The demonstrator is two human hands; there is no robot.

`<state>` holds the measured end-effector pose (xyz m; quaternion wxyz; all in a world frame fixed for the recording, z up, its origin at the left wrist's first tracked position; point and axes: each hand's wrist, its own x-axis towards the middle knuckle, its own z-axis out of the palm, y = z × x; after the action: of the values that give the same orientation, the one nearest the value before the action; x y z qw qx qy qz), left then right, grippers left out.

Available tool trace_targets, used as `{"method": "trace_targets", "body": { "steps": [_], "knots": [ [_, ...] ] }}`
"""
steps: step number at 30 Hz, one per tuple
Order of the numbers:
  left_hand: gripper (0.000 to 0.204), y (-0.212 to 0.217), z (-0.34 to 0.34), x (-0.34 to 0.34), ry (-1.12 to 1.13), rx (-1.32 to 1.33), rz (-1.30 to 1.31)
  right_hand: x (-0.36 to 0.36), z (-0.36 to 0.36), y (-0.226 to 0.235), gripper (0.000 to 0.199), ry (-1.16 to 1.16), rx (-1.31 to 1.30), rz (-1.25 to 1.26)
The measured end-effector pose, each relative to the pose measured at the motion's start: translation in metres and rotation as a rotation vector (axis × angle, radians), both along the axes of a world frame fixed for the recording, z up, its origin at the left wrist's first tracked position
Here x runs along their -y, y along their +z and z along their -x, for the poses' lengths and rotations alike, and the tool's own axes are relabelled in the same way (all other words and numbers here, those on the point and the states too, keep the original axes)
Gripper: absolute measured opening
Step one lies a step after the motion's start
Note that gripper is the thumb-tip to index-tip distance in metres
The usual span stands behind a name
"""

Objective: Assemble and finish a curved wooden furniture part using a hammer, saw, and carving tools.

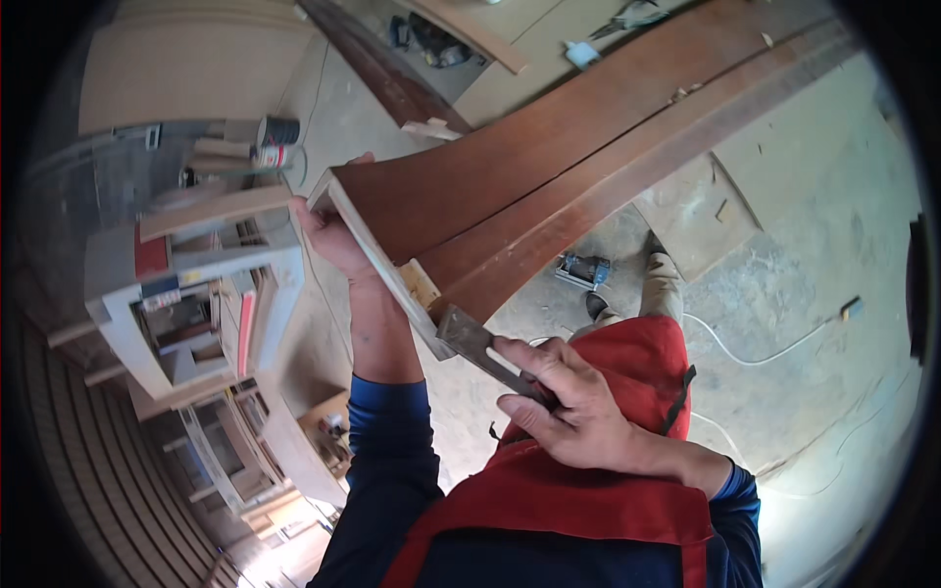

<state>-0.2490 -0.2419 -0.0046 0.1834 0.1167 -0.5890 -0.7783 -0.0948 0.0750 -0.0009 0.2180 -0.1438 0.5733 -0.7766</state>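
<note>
A long brown wooden panel (549, 157) with a lengthwise groove runs from the far right toward me, and a pale end strip (377, 250) borders its near end. My left hand (338, 235) is closed around the far corner of that end, its palm against the strip and part of the fingers hidden behind the wood. Between the thumb and fingers of my right hand (573, 402) is a flat grey bar-shaped tool (480, 348). Its tip touches or nearly touches the near corner of the end strip. Beside that corner sits a small light wood block (419, 284).
Grey-white cabinet frames (201, 294) stand at the left. On the floor are a blue power tool (583, 269), a pale board (701, 216) and a white cable (755, 358). Another dark wooden length (387, 73) lies beyond the panel. My red apron (578, 500) hangs below my hands.
</note>
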Motion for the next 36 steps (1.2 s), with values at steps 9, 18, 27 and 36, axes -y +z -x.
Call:
{"method": "trace_targets", "body": {
  "steps": [9,18,27,36],
  "knots": [
    [0.091,-0.026,0.01,0.044,-0.629,-0.172,-0.532,0.023,-0.018,-0.007,0.054,-0.137,-0.074,0.098],
    [0.067,-0.016,0.084,0.198,-0.108,0.432,0.321,0.029,-0.018,0.004,0.055,-0.075,-0.094,0.087],
    [0.056,-0.01,-0.027,0.023,-0.13,0.273,0.277,0.033,-0.009,-0.005,0.053,-0.13,-0.071,0.018],
    [0.061,0.038,-0.084,-0.111,-0.005,0.524,0.075,0.036,-0.009,-0.012,0.052,-0.173,-0.135,0.004]
  ]
}}
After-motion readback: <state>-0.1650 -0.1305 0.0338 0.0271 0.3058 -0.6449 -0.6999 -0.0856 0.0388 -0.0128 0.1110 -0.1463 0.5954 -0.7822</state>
